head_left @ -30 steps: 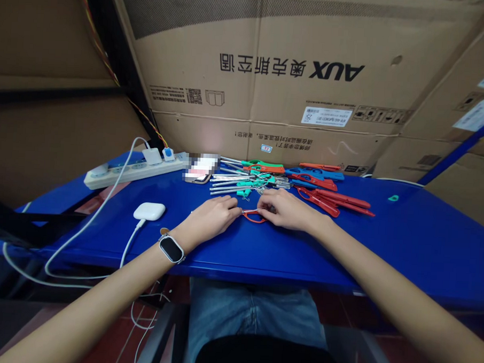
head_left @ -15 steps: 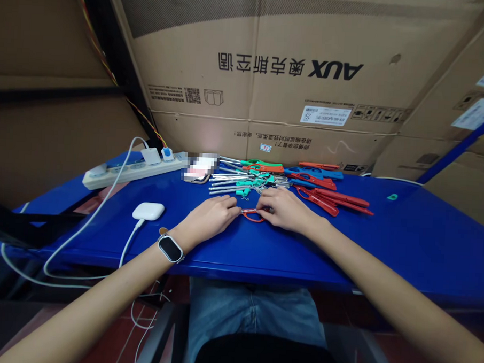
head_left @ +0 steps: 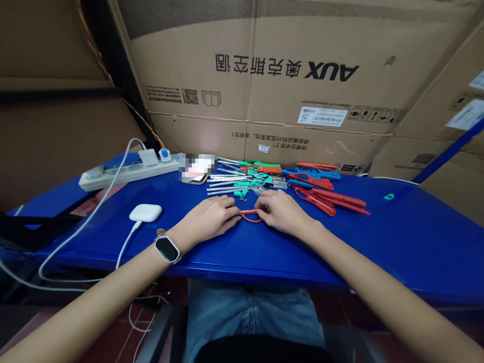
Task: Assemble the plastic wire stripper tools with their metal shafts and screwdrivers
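Between my hands, low over the blue table [head_left: 383, 246], is a red stick-lighter handle [head_left: 251, 218] with an open finger loop. The fingers of my left hand [head_left: 216, 215] are pinched at its left end. My right hand [head_left: 281, 211] grips the other end, its fingers curled and hiding much of the handle. Just beyond lie metal lighter tubes [head_left: 226, 183] with teal parts [head_left: 241, 190]. Red handle shells [head_left: 325, 200] are piled to the right, and blue shells [head_left: 314, 173] lie behind them.
On the left are a white power strip [head_left: 132, 174] with plugs, a white earbud case [head_left: 145, 212] on a cable, and a blurred phone [head_left: 198, 170]. Large cardboard [head_left: 270, 92] stands along the back edge. A small teal piece [head_left: 389, 196] lies at the right.
The view has shifted slightly. My right fingers have moved a little on the red lighter handle; both hands keep their hold on it.
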A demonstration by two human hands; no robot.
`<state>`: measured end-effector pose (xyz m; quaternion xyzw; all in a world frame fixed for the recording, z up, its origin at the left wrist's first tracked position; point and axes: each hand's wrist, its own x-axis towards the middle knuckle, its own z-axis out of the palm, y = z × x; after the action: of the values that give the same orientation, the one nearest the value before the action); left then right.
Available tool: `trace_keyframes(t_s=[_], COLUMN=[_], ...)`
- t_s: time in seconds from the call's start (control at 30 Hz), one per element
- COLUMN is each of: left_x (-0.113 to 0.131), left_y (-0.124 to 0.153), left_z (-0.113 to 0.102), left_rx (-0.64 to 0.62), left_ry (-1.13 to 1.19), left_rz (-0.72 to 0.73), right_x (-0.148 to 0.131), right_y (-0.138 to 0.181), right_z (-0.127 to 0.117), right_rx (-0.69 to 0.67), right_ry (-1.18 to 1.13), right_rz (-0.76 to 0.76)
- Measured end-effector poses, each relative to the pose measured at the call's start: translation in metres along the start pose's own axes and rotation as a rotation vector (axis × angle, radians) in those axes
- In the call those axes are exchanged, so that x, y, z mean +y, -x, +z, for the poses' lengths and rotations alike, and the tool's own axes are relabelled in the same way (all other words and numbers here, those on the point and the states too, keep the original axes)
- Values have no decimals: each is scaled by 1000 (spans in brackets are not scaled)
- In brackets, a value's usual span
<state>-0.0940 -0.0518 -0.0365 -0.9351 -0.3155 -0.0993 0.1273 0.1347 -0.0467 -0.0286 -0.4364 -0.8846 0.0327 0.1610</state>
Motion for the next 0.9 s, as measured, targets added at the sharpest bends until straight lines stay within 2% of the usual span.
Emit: trace_keyframes(t_s=[0.2,0.4,0.57,0.73,0.9], left_x=[0,0,0,5,10], left_y=[-25,-48,-49,-43,-41], left_z=[-8,0,0,-3,-4], left_rx=[-13,-100,-108,-84,-89], left_ry=[152,273,306,324,245], left_rz=[-51,-54,-90,-72,-92], right_x=[1,-1,2,5,8], right_y=[0,1,1,-2,-1], right_z=[4,3,1,-1,-2], right_rx=[4,-5,-19,-50,-41], right_ry=[-7,8,-58,-231,-223], right_rz=[30,36,37,143,201])
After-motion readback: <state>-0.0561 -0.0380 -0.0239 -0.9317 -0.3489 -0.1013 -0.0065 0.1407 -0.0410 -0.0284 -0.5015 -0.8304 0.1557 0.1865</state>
